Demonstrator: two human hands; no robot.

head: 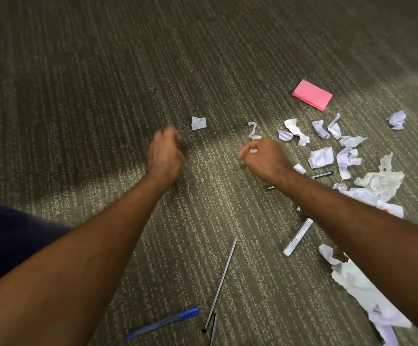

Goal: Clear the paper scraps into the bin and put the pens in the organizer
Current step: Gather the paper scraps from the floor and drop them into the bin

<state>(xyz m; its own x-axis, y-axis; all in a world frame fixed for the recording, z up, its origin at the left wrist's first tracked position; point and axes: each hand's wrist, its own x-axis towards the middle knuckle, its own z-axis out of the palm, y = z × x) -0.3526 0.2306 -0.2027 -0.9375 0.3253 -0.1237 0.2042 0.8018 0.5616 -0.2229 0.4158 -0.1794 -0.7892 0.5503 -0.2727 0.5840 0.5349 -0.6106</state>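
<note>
My right hand [265, 158] is closed on a thin twisted white paper scrap [252, 129] that sticks up above the fingers. My left hand [165, 156] hovers low over the carpet with its fingers curled; whether it holds anything is hidden. A small folded scrap [198, 122] lies just beyond the left hand. Several crumpled white scraps [321, 157] are strewn to the right. A blue pen [163, 322] and a thin grey pen [221, 283] lie near the bottom. A white marker [298, 237] and a black pen [324, 174] lie by my right forearm.
A pink pad of notes [312, 94] lies on the carpet at the upper right. Larger torn sheets of paper [360, 285] sit at the lower right under my right arm. Grey striped carpet [103, 96] covers the floor. No bin or organizer is in view.
</note>
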